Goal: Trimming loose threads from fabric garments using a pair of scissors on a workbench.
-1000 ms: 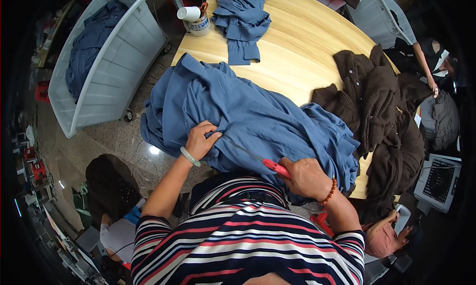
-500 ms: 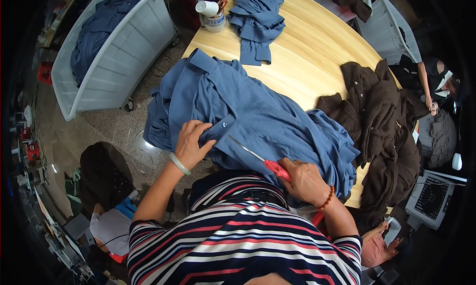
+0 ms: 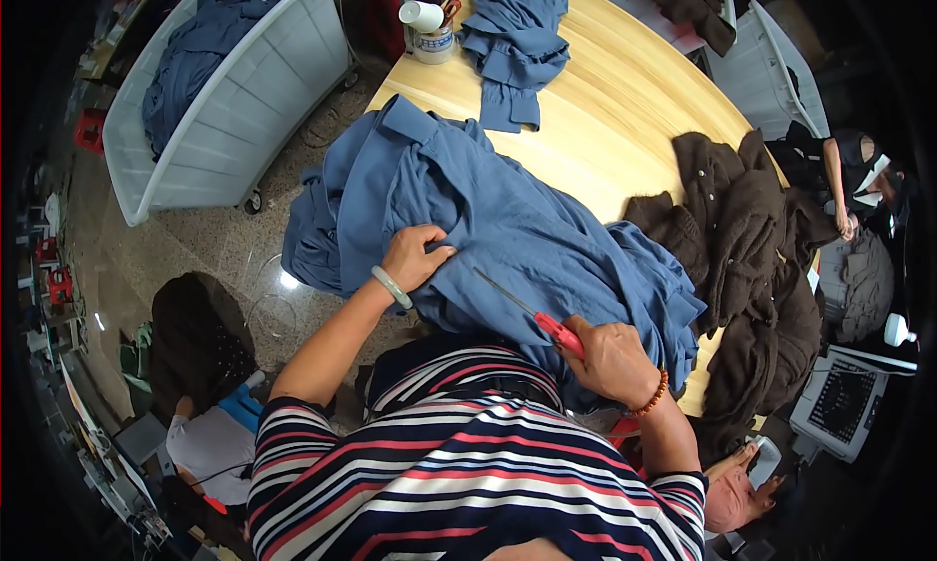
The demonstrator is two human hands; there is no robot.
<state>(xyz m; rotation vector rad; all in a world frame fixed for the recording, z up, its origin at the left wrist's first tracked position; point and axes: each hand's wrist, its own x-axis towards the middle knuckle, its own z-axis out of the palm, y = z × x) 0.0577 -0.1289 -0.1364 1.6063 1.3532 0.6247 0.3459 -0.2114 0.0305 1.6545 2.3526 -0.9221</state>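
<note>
A blue buttoned shirt (image 3: 547,234) lies bunched over the near left part of the table, its left end hanging past the edge. My left hand (image 3: 415,258), with a pale bangle at the wrist, is closed on a fold of it near the button strip. Buttons there are hidden by my fingers. In my right hand (image 3: 615,361), wrapped round the handle, is a red-handled tool (image 3: 558,334) with a long thin metal blade. Its tip points up and left over the shirt, a short way right of my left hand. Whether it touches the cloth I cannot tell.
Brown knit garments (image 3: 742,239) are heaped on the right of the wooden table (image 3: 625,92). Another blue garment (image 3: 512,48) lies at the back, beside a cup holding tools (image 3: 434,43). A grey wheeled bin (image 3: 244,102) stands left. Other people sit around.
My left hand has moved right and slightly up along the shirt, its fingers now drawn together over the buttons. My right hand and the tool have shifted slightly right.
</note>
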